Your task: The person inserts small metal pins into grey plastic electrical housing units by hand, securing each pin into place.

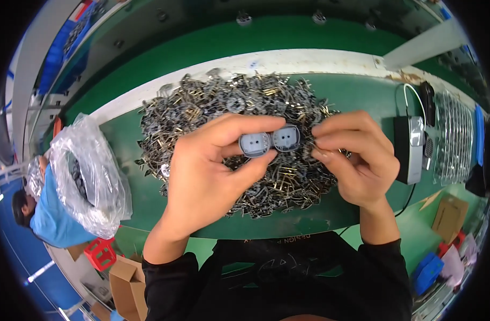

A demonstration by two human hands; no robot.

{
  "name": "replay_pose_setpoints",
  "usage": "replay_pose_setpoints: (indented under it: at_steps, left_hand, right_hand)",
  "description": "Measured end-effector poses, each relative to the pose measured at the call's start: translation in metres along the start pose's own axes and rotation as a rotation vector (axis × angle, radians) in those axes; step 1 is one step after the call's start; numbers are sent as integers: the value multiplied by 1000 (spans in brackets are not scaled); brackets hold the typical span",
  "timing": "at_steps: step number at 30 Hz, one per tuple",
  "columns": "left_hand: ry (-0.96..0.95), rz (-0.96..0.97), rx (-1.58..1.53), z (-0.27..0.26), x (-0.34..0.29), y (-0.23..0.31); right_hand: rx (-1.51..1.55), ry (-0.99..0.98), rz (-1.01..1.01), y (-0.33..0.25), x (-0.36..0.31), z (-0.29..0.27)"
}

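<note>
Between the thumb and fingers of my left hand (215, 166) are two small grey plastic housings (254, 143), rounded and side by side, with little dark holes in their faces. My right hand (360, 155) is closed in a pinch just to the right of them, apart from the housings; whatever its fingertips hold is too small to make out. Below both hands spreads a large heap of small dark parts with brass-coloured metal pins (277, 184), partly hidden by my hands.
On the left of the green table (357, 107) lies a clear plastic bag (89, 176) with dark parts inside. A black-and-white box-shaped device (409, 144) with cables and clear plastic trays (453, 142) occupy the right end. A co-worker in blue (57, 208) is at far left.
</note>
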State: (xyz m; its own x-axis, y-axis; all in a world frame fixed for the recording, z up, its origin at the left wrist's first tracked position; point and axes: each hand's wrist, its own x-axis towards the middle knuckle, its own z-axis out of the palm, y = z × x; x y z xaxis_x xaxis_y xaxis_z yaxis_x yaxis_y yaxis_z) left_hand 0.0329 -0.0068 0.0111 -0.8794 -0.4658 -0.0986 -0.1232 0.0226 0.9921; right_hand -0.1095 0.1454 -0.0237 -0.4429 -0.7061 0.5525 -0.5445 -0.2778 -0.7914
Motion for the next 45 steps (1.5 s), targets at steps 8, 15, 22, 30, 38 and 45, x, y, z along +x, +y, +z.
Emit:
replay_pose_setpoints:
  at_steps: [8,15,22,30,38,45]
  left_hand:
    - [-112,29,179,21,6,-5]
    - [-83,-16,-13,20,17,-5]
    - [107,-20,501,-45,120,-2]
    - [187,-130,599,-99,202,-57]
    - [287,-231,576,-101,189,-46]
    - [85,-90,-180,-106,113,-26]
  right_hand:
    - [-159,39,42,3,-7,3]
    - [-158,7,11,8,-11,3]
    - [-495,8,197,43,-4,-59]
    - [-556,-278,397,54,-11,-57]
    - [-518,-349,469,44,-10,-61]
    - [-500,-310,430,50,-9,-61]
